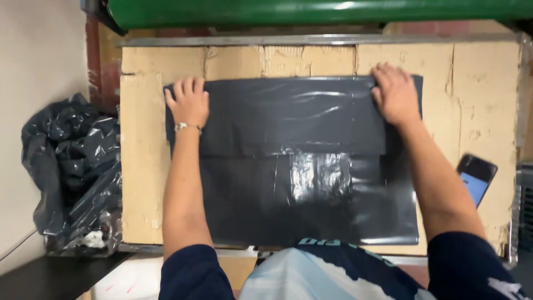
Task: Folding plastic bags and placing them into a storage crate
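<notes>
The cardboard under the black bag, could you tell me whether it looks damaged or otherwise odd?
Yes. The cardboard sheet is worn: its top layer is torn and peeling along the far edge, with cracks on the right. The black plastic bag, pressed flat by the left hand and right hand, looks intact.

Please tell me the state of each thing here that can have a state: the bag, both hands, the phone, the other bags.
Black plastic bag: flat on the cardboard, upper part folded down over itself.
Left hand: open, palm pressing the fold's left end.
Right hand: open, palm pressing the fold's right end.
Phone: lying on the cardboard, screen lit.
Heap of black bags: crumpled, beside the table.
Cardboard: flat, worn, surface torn.
</notes>
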